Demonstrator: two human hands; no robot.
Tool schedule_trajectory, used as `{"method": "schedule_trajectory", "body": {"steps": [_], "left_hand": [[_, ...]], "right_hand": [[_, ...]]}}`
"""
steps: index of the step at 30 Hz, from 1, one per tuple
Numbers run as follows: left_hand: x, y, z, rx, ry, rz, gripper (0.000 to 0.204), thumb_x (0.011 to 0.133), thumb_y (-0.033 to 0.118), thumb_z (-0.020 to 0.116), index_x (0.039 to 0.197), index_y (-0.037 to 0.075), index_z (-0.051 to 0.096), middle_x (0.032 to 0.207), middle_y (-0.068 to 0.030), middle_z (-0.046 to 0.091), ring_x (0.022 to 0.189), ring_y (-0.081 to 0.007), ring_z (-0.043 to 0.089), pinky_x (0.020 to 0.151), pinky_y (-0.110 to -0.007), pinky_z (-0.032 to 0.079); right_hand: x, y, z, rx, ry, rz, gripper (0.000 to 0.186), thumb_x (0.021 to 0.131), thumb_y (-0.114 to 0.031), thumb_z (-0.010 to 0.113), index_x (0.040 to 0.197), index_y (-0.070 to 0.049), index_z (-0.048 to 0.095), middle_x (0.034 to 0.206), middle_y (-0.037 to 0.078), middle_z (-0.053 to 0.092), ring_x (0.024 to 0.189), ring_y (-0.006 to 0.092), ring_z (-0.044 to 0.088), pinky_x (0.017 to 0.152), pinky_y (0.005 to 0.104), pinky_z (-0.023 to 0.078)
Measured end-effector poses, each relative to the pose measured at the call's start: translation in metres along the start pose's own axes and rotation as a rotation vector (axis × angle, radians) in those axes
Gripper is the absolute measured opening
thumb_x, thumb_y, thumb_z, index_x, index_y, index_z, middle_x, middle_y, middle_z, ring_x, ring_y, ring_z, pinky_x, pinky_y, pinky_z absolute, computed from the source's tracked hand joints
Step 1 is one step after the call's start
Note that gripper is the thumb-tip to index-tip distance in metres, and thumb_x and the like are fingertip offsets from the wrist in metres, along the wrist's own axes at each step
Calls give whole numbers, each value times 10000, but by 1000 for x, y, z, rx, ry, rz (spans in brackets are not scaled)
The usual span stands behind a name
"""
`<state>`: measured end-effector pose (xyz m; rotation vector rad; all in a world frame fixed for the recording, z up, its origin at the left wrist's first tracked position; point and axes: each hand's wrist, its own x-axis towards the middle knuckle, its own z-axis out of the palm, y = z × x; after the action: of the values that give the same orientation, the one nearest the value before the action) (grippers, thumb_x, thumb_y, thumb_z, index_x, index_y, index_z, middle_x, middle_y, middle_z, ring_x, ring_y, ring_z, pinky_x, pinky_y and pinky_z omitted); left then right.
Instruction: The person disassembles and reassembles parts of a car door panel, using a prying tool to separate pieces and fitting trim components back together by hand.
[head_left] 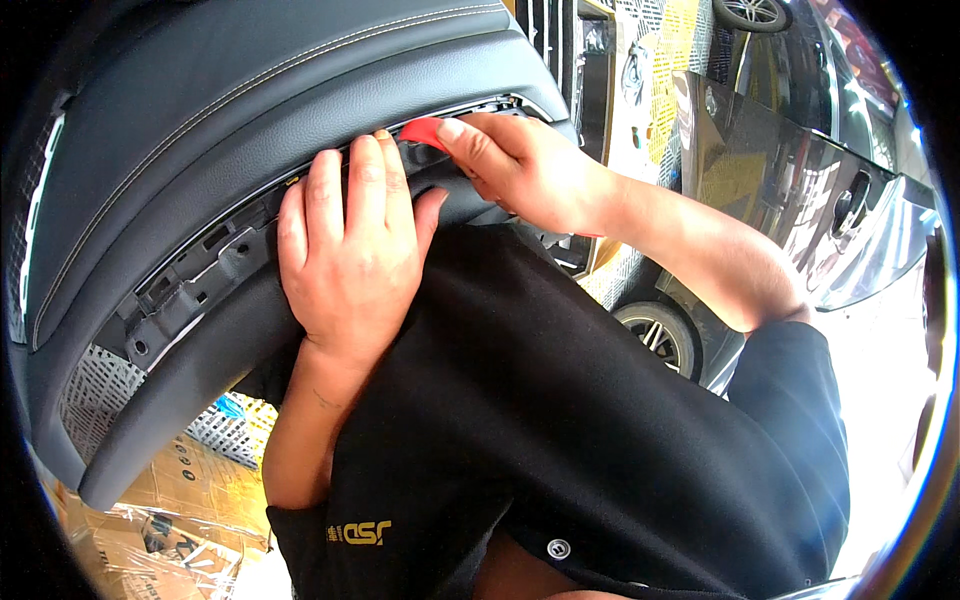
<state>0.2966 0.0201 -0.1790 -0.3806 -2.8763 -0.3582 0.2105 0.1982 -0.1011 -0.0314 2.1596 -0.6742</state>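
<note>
Two bare hands work at the long slot in a black car door trim panel [200, 110], which lies across the upper left in front of the person's torso. The right hand [545, 175] has its fingers clenched around a red pry tool [422, 130], its visible end at the slot's upper right stretch. The left hand [350, 240] is laid over the slot with its fingers extended, grasping nothing that shows; their tips are at the upper edge, the thumb apart.

As for progress, the slot already stands uncovered along its lower left run, where a bare plastic bracket [190, 305] with holes is exposed above the curved armrest bar [200, 385]. The stitched upper padding looks in place, and the armrest bar seems attached at the visible parts. What appears left is the stretch around the tool, seemingly not yet finished. The part under the left hand is hidden, and whether trim is being loosened or seated I cannot tell.
</note>
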Motion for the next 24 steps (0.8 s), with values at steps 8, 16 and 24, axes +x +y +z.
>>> {"method": "schedule_trajectory", "body": {"steps": [8,16,24], "left_hand": [[2,1,-1,2,1,3,561,1007,547,649,1324,89,723,1307,-39,688,1216,-252,641,1043,-442,500],[2,0,1,7,1,17,541,1012,538,643,1307,92,730,1299,-37,692,1200,-250,644,1043,-441,500],[2,1,-1,-1,2,11,552,1031,547,611,1327,93,714,1290,-32,686,1202,-243,642,1048,-436,497]], "right_hand": [[8,4,-1,-27,-19,-46,619,1165,-542,408,1216,9,686,742,100,631,733,209,633,720,395,535],[13,-1,-2,-167,-58,-54,545,1169,-456,428,1180,16,700,876,261,716,895,427,713,814,483,554],[5,8,4,-73,49,-128,500,1160,-417,460,1135,10,720,888,289,722,915,463,724,825,521,570]]}}
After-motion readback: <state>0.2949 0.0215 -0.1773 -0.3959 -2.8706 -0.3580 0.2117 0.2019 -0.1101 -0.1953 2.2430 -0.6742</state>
